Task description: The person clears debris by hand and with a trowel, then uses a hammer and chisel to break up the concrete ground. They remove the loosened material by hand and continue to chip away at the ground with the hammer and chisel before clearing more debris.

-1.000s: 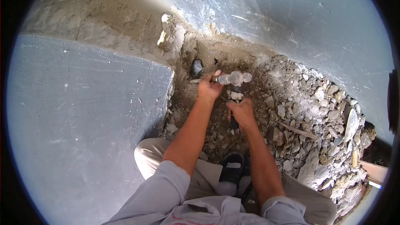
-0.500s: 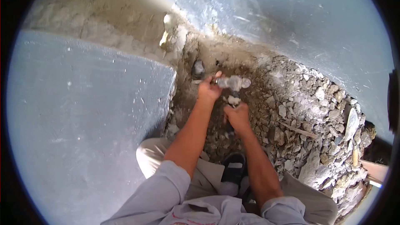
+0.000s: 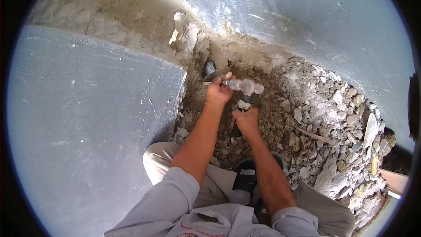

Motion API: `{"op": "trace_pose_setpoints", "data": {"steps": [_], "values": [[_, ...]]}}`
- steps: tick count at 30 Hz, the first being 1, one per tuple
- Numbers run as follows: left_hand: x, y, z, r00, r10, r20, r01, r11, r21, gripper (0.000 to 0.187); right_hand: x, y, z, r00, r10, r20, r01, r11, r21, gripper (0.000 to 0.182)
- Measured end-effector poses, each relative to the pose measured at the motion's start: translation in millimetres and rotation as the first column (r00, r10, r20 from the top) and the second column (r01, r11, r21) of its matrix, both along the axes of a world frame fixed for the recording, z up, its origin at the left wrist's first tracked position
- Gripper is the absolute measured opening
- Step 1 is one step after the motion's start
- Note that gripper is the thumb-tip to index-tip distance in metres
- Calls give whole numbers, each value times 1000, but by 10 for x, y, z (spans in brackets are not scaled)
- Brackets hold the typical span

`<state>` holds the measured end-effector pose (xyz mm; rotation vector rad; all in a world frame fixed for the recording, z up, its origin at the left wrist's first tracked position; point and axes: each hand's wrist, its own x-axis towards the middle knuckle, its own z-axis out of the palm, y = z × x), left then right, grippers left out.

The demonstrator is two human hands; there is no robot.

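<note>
Near the middle of the head view, my left hand (image 3: 219, 90) is closed round the handle of a hammer (image 3: 247, 87), whose metal head points right and is slightly blurred. My right hand (image 3: 246, 120), just below it, is wrapped round a dark tool (image 3: 237, 129), partly hidden by the fingers. A pale, rough piece (image 3: 244, 105) shows at the top of that grip, directly under the hammer head. Both hands are over a dug hollow of brown soil (image 3: 245, 63).
Broken rubble (image 3: 315, 114) covers the right side, with a wooden stick (image 3: 315, 136) and a trowel (image 3: 371, 131) on it. Grey-blue panels (image 3: 92, 105) lie at left and upper right. A dark stone (image 3: 209, 68) is beside my left hand. My shoes are below.
My right hand has shifted slightly left with the tool in it. The hammer head has moved a little left and stays above the tool's top.
</note>
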<state>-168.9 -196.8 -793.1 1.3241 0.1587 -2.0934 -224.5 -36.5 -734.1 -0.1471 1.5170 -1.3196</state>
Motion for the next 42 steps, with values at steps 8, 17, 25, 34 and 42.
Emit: {"op": "trace_pose_setpoints", "data": {"steps": [8, 17, 25, 34, 42], "values": [[44, 4, 171, 999, 27, -30, -28, 999, -22, 27, -912, 74, 1361, 835, -467, -292, 345, 857, -384, 9], [51, -153, 16, 997, 30, -76, -30, 1000, -8, 26, -2, 35, 105, 998, 43, -44, -43, 999, 8, 26], [168, 12, 130, 997, 47, -61, -48, 999, -24, 29, -888, 110, 1668, 753, -537, -380, 373, 824, -426, 6], [197, -36, 97, 994, 85, -74, -82, 996, 42, 34, 18, -1, 105, 1000, 6, -11, -6, 996, -86, 17], [303, 50, 80, 992, 23, -124, -32, 997, -66, 30, -755, 42, 1539, 779, -588, -217, 421, 748, -514, 18]]}}
